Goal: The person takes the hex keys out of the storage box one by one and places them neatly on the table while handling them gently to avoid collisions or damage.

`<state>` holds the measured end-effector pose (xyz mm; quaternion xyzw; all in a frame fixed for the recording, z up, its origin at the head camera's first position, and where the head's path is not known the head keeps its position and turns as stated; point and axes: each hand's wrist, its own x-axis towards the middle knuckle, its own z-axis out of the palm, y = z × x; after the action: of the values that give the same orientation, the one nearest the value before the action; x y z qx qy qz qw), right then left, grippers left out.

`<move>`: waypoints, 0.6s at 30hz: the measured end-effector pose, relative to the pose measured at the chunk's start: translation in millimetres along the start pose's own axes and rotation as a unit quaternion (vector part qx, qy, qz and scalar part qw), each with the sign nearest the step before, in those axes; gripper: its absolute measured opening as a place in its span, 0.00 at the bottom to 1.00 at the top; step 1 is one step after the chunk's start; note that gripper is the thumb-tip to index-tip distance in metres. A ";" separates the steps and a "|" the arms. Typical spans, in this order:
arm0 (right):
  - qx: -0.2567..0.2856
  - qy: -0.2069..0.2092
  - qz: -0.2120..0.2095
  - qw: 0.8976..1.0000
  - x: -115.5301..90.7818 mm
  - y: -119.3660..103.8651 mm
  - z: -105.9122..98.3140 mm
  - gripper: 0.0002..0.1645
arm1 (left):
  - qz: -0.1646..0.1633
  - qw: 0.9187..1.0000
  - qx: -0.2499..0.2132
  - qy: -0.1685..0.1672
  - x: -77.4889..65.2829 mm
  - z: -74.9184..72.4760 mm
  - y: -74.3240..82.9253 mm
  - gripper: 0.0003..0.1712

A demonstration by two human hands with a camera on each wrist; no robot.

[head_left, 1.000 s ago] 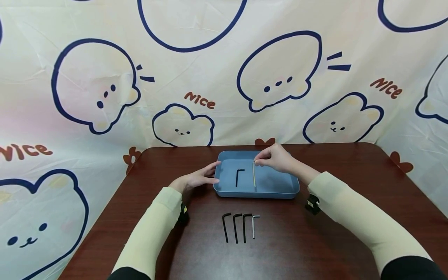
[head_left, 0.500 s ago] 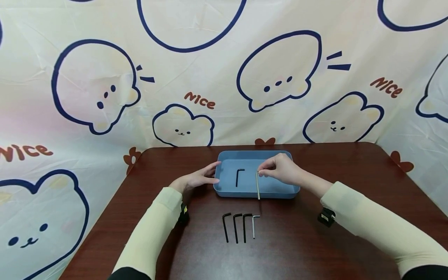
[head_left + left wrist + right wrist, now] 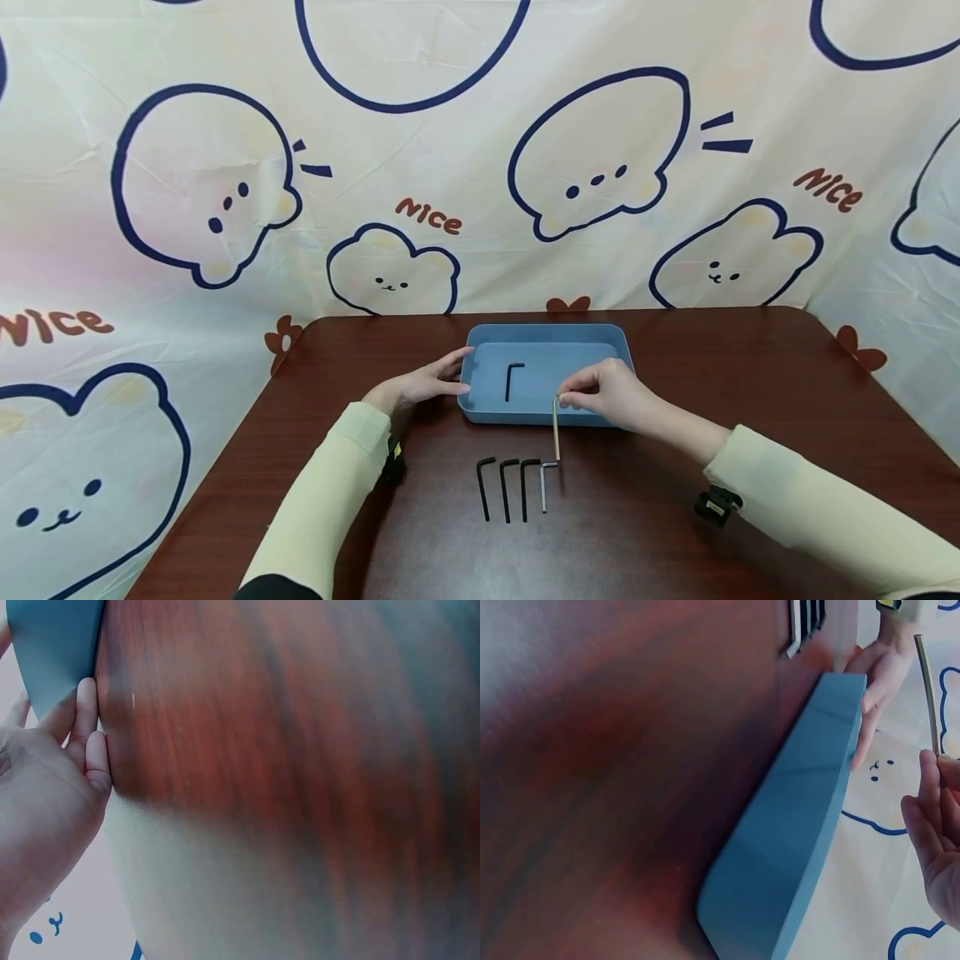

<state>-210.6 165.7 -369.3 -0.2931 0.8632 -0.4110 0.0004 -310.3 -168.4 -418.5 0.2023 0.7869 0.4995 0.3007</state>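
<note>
My right hand point(image 3: 615, 393) pinches a gold-coloured hex key point(image 3: 557, 429) near one end, over the front wall of the blue tray point(image 3: 577, 354). The rest of the key hangs down over the table; the right wrist view shows its long shaft point(image 3: 928, 690) raised above the tray. Against the tray's left side rests my left hand point(image 3: 416, 386), thumb and fingers spread along the wall. In the left wrist view its fingers point(image 3: 88, 705) lie fairly straight at the blue side. Inside the tray is one black hex key point(image 3: 509, 382).
On the brown table point(image 3: 435, 533), in front of the tray, several hex keys lie in a row. The black ones, such as the leftmost black hex key point(image 3: 483, 492), are on the left and a silver hex key point(image 3: 543, 487) is on the right.
My right hand has drawn the gold hex key from inside the tray toward the near side, past the front wall. My left hand and the tray have stayed put.
</note>
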 end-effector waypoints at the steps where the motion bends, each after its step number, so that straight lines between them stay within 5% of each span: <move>1: 0.000 -0.001 0.001 1.000 -2.3 0.3 1.4 0.05 | 0.000 1.000 0.000 -0.001 0.0 0.0 -0.4 0.45; 18: 0.023 -0.024 0.037 0.999 -29.8 7.4 22.7 0.05 | 0.001 1.000 0.001 0.001 -0.7 0.7 -0.5 0.44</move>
<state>-184.3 168.4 -396.7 -0.2706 0.8635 -0.4233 0.0434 -309.3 -168.5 -419.0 0.2029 0.7877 0.4988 0.2992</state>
